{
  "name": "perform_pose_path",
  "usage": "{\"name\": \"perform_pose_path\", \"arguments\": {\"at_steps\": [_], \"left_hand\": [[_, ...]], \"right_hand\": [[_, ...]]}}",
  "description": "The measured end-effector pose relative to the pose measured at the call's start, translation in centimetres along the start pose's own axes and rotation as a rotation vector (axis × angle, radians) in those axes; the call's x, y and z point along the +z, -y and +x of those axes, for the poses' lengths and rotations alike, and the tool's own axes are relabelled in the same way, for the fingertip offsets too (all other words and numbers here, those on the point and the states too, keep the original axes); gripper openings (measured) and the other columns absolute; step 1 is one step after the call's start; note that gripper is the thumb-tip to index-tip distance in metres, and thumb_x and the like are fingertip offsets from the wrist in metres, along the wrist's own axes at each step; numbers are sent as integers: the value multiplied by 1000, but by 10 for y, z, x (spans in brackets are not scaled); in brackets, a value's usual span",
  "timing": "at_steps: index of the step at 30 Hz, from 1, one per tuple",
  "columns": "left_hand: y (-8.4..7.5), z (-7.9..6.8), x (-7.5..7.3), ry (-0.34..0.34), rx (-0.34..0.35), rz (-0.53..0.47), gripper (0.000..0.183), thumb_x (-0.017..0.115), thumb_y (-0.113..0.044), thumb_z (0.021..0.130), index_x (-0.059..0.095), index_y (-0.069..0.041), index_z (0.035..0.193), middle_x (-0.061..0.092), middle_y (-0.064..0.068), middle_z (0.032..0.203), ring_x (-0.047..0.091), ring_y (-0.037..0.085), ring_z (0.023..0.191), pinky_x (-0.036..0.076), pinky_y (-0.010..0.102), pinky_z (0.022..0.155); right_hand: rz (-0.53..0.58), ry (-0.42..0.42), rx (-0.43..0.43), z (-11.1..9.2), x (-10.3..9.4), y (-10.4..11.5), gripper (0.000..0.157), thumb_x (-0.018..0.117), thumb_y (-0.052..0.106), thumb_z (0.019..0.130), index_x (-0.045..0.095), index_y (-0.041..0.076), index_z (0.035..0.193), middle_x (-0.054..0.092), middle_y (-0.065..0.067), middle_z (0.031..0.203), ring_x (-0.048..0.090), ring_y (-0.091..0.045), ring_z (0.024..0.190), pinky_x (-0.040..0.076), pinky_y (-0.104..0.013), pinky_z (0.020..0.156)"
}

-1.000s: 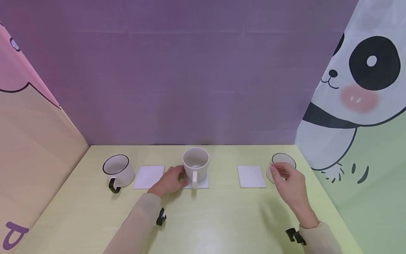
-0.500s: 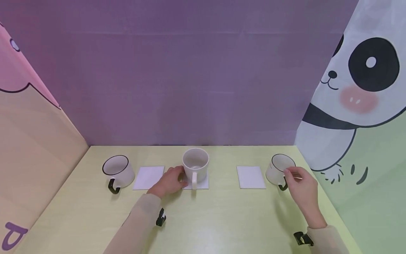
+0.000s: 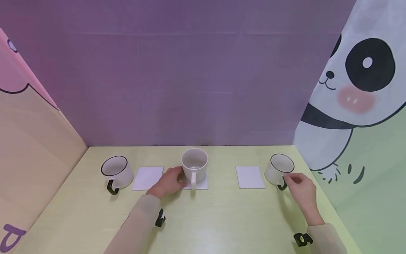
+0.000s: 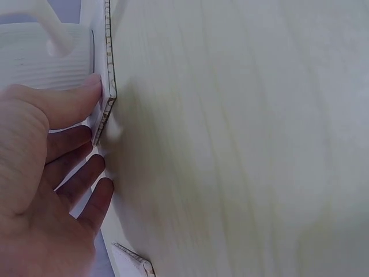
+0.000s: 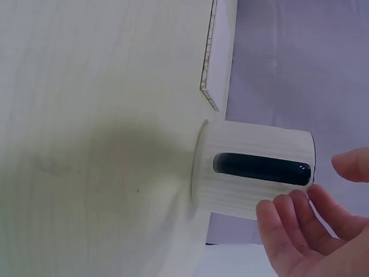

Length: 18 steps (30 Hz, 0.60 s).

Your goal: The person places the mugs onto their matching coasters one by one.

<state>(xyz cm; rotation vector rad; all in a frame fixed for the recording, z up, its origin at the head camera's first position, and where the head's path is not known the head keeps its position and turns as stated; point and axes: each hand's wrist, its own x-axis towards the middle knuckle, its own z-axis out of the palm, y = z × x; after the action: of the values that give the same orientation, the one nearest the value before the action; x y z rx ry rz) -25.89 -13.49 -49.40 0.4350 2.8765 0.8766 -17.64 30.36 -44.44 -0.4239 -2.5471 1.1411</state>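
A white mug (image 3: 195, 165) with a white handle stands on a square white coaster (image 3: 204, 182) mid-table. My left hand (image 3: 169, 181) pinches that coaster's near-left corner, its thumb (image 4: 86, 98) at the edge close to the mug; the other fingers curve behind. At the right stands a white mug (image 3: 276, 172) with a dark rim and black handle (image 5: 262, 168). Beside this mug my right hand (image 3: 302, 188) hovers, its fingertips right by the rim and handle. In the right wrist view, a gap shows between the thumb and the fingers.
A matching black-handled mug (image 3: 118, 173) stands at the left. One bare white coaster (image 3: 147, 178) lies beside it, and another bare coaster (image 3: 250, 177) lies left of the right mug. A purple backdrop (image 3: 190, 88) rises at the table's (image 3: 215, 218) far edge.
My right hand has moved right and down, from over the right mug to beside its handle, which now shows. The left hand and the mugs stay in place.
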Motion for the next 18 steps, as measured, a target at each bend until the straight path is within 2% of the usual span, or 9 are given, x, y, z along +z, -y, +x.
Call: {"name": "perform_pose_path", "arguments": {"at_steps": [4, 10, 13, 18], "left_hand": [[0, 1, 2, 2, -4, 6, 55, 80, -15, 87, 59, -5, 137, 62, 11, 135, 53, 32, 123, 40, 53, 110], [2, 2, 5, -5, -6, 11, 54, 80, -16, 87, 59, -5, 136, 63, 10, 134, 53, 32, 122, 41, 53, 109], [3, 2, 4, -2, -7, 17, 54, 80, -16, 87, 59, -5, 136, 63, 10, 135, 53, 32, 122, 41, 54, 109], [2, 1, 1, 2, -15, 6, 53, 80, -16, 88, 60, -6, 136, 63, 10, 134, 52, 33, 123, 40, 56, 109]], "right_hand": [[9, 66, 40, 2, 2, -7, 42, 63, 34, 100, 67, -6, 113, 70, -22, 105, 66, -29, 89, 49, -30, 69], [67, 128, 78, 9, 7, -14, 43, 62, 30, 100, 63, -9, 119, 69, -24, 107, 67, -16, 74, 51, -24, 64], [145, 177, 101, 10, 10, -15, 42, 58, 25, 102, 61, -14, 118, 69, -23, 103, 66, -14, 74, 56, -24, 67], [372, 265, 177, 13, 13, -18, 31, 52, 16, 105, 61, -13, 108, 65, -6, 87, 62, -9, 78, 60, -30, 77]]}}
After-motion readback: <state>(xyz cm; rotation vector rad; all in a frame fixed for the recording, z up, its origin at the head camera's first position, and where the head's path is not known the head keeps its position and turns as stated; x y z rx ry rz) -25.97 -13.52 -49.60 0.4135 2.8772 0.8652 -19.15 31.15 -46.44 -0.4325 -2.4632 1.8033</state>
